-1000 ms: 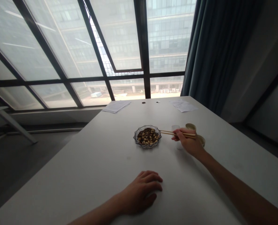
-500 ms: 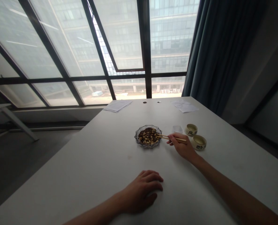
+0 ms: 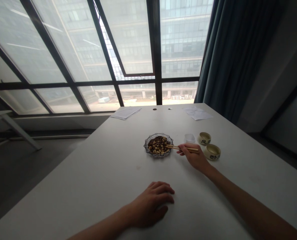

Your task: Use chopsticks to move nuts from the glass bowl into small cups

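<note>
Wooden chopsticks (image 3: 174, 147) are held in my right hand (image 3: 194, 156), their tips among the nuts and dark seeds (image 3: 158, 146). These fill a scalloped glass bowl (image 3: 146, 150) in the middle of the table. What the tips touch, if anything, is too small to make out. My left hand (image 3: 156, 204) rests on the table in front of the bowl, fingers apart and loosely bent, holding nothing. Just behind my right hand stands a small clear plastic box (image 3: 189, 138). Two cream cups with dark characters, a rear cup (image 3: 204, 139) and a nearer cup (image 3: 212, 152), stand to its right.
Loose papers (image 3: 125, 113) lie at the far left of the white table (image 3: 100, 173), and more sheets (image 3: 198, 113) at the far right. Two round holes are near the back edge. Beyond are large windows (image 3: 130, 40) and a dark blue curtain (image 3: 223, 60).
My right hand and the chopsticks have shifted slightly, the tips now a little lower and further left in the bowl. My left hand has stayed still.
</note>
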The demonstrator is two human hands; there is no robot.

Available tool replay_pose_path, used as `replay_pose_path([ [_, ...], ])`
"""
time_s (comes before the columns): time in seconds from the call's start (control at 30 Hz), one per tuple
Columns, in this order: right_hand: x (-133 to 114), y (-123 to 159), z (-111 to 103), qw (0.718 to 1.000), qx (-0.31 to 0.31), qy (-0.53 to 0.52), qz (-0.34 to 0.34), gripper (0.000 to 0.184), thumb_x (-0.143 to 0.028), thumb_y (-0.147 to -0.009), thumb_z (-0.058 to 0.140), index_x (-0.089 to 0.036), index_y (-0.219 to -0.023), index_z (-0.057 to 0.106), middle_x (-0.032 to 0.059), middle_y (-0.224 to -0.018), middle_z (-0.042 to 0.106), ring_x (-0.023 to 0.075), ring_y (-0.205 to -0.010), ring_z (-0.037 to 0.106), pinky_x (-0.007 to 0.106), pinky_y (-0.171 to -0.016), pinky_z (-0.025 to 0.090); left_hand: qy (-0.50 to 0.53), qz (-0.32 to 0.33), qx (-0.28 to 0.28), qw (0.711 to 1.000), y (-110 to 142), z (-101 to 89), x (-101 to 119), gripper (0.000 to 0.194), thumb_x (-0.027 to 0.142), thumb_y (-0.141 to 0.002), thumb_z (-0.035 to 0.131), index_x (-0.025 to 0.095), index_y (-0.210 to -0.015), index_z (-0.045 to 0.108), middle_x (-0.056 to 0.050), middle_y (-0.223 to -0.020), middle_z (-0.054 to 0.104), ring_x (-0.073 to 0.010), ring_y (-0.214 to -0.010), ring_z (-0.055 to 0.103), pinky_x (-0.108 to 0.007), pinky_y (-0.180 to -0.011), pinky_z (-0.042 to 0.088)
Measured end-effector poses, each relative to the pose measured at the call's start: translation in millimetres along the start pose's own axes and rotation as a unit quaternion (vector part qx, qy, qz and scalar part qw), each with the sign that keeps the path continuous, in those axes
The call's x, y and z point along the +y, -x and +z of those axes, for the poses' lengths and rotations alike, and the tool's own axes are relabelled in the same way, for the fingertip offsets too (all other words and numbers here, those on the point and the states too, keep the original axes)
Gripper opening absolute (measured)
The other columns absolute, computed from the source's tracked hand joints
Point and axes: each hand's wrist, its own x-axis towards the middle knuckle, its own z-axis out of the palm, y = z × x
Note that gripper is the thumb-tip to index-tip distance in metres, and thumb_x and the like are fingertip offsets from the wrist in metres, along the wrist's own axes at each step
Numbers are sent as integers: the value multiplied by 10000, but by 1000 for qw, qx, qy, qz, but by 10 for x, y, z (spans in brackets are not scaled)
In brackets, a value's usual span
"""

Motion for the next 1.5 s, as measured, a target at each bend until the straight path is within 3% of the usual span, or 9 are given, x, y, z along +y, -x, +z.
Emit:
replay_pose_path([
  [0.2, 53, 13, 14, 999, 31, 0, -8, 395, -533, -929, 677, -158, -882, 790, 111, -832, 794, 261, -777, 785, 350, -710, 650, 3, -2, -1, 1000, -4, -8, -4, 372, 120, -874, 623, 293, -1202, 603, -24, -1381, 617, -250, -1345, 503, -405, -1164, 366],
  [0.43, -61, -44, -88, 995, 98, -32, -17, 395, -539, -903, 708, -152, -897, 789, 123, -887, 802, 264, -813, 795, 322, -726, 664, 1, 1, 0, 1000, 1, -4, -3, 360, 134, -881, 618, 286, -1207, 605, -38, -1375, 620, -257, -1344, 508, -408, -1158, 379],
  [0.83, -491, -252, -802, 960, 275, 20, -40, 373, -527, -827, 774, -155, -794, 770, 125, -823, 792, 265, -684, 786, 334, -664, 678, -2, -1, -6, 1000, -12, -30, 19, 359, 121, -881, 619, 281, -1202, 606, -49, -1368, 622, -261, -1341, 515, -407, -1157, 388],
  [1.13, -431, -296, -919, 959, 281, 21, 39, 254, -403, -791, 805, -185, -679, 741, 125, -739, 778, 257, -572, 755, 328, -555, 664, 4, -4, -11, 1000, -18, -37, 23, 365, 115, -880, 613, 280, -1205, 606, -47, -1373, 617, -257, -1344, 505, -410, -1159, 378],
  [1.5, -449, -276, -875, 966, 256, 17, 17, 301, -438, -811, 796, -160, -709, 746, 123, -725, 774, 256, -594, 765, 315, -558, 666, 0, -1, -7, 1000, -15, -39, 23, 342, 136, -892, 609, 283, -1201, 610, -55, -1372, 622, -263, -1341, 518, -414, -1158, 384],
])
